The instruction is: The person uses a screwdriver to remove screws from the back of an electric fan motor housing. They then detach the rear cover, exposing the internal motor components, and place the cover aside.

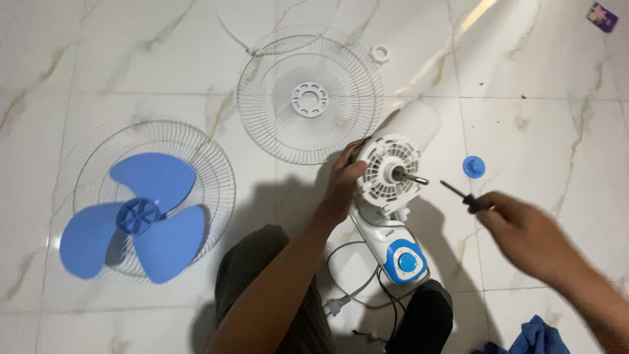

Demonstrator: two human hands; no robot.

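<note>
The left hand gripped the white fan motor housing on the marble floor, shaft facing right. The right hand was closed on a screwdriver just beside it. Bracing the housing firmly and keeping the tip square would have served best.

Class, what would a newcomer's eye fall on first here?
Probably the blue fan blade, lying on a wire guard at left. At centre the left hand grips the white fan motor housing, while the right hand holds a screwdriver beside it.
</note>
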